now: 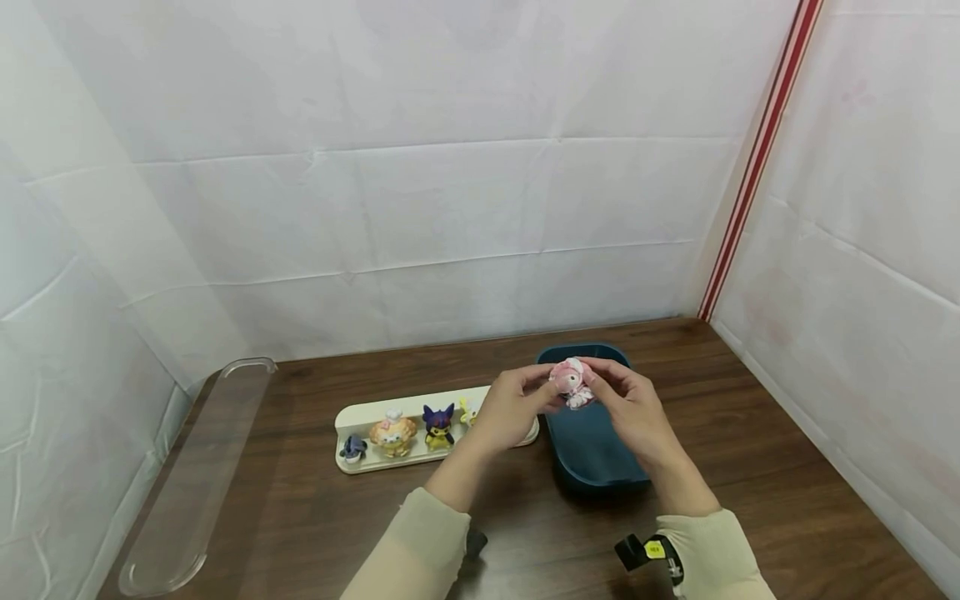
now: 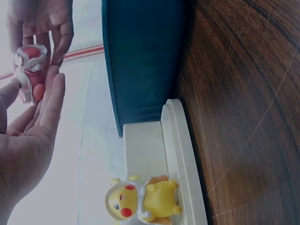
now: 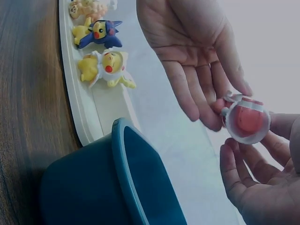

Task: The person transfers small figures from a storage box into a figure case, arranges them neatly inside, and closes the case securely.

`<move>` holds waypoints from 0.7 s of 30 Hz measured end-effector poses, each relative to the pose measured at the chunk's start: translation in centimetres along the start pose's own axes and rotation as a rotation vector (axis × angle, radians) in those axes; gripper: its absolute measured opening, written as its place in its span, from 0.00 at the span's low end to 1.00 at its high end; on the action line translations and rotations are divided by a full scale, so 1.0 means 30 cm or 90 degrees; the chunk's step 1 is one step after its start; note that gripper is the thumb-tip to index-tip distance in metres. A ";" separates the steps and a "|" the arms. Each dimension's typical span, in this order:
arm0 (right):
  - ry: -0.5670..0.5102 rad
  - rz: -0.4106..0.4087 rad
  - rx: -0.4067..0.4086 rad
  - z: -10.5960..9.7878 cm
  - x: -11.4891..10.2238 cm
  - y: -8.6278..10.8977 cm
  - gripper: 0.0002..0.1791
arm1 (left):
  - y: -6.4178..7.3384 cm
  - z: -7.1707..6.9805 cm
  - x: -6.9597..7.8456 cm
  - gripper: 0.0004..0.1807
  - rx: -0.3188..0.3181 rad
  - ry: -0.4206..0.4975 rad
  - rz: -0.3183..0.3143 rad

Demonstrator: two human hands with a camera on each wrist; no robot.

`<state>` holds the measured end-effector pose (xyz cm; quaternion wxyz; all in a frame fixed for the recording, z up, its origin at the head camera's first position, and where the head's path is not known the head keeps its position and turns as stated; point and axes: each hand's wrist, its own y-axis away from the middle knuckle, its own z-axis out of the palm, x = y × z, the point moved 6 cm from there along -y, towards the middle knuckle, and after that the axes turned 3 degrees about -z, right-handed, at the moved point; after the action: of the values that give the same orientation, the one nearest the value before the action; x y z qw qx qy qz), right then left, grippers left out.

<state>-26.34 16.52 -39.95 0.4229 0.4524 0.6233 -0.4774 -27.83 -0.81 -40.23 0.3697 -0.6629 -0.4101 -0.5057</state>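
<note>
A small pink-and-white figurine (image 1: 572, 382) is held up above the dark teal bin (image 1: 592, 446), pinched by both hands. My left hand (image 1: 512, 408) grips it from the left, thumb on its near side. From the other side my right hand (image 1: 636, 410) pinches it with thumb and fingers. In the right wrist view the figurine (image 3: 248, 121) shows a round white rim around a pink middle. The left wrist view shows the figurine (image 2: 32, 72) between the fingers, with white frilly edges.
Left of the bin stands a cream display base (image 1: 348, 417) bearing several figurines: a small grey-blue one (image 1: 353, 448), an orange fluffy one (image 1: 393, 434), a purple-hooded yellow one (image 1: 438, 427) and a white-hooded yellow one (image 3: 105, 68). A long clear cover (image 1: 198, 479) lies at the table's left edge.
</note>
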 end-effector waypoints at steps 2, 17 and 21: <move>-0.003 -0.001 -0.005 0.002 0.002 -0.001 0.23 | 0.003 -0.010 0.003 0.24 0.003 0.003 0.007; 0.037 -0.008 -0.045 0.018 0.013 -0.004 0.21 | 0.025 -0.061 0.021 0.18 0.059 -0.171 0.016; 0.061 -0.010 -0.041 0.022 0.010 -0.003 0.20 | 0.030 -0.064 0.030 0.20 0.069 -0.237 0.003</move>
<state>-26.43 15.92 -40.34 0.4028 0.4560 0.6617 -0.4382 -27.57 -2.76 -39.00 0.3237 -0.7253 -0.4961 -0.3507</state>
